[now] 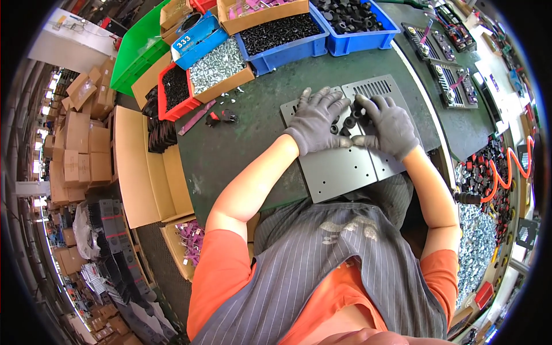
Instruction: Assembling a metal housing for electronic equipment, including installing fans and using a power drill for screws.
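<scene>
Fingers (322,99) of the left hand (315,123), in a grey knit glove, lie spread and flat on the grey sheet-metal plate with slotted vents (345,164); fingers (376,106) of the right hand (391,127) are likewise spread, pressing down just beside them. Neither hand is clamped on anything. Between the two sets of fingertips sit several small black round plastic feet (347,122), resting on the plate. Judged from its thin, flat, rigid form, the plate will handle stiff and fairly light, with smooth faces that may slip; grasp it by its edges. The feet look light and easily scattered. Beyond the fingertips, on the dark green tabletop (247,144), stand blue plastic bins of black parts (287,34) and a cardboard box of bright metal screws (218,64)
</scene>
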The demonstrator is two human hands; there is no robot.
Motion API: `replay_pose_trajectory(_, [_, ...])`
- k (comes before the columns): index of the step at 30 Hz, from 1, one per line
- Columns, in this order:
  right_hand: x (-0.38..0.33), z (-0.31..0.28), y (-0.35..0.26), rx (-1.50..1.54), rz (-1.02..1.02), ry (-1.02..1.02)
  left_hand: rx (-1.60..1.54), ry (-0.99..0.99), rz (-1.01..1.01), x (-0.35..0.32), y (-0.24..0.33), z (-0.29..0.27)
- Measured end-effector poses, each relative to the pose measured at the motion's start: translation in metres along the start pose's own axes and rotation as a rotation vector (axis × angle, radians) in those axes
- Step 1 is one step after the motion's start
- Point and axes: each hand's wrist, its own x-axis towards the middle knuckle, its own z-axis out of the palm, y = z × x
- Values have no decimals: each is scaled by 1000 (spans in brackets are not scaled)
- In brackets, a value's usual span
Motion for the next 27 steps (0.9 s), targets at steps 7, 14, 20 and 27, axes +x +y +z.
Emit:
replay_pose_trajectory(7, [-39, -8, 0, 2, 159, 105, -94, 131, 1, -5, 3, 5])
replay_pose_trajectory(14, [-52, -5, 4, 32, 199, 182, -89, 188, -74, 2, 30, 7])
replay_pose_trajectory(20, [-59, -5, 11, -7, 229, 187, -35, 173, 59, -19, 13, 5])
replay_pose_trajectory(27, [-25, -18, 57, 617, 310, 276, -402, 496, -10, -48, -16, -7])
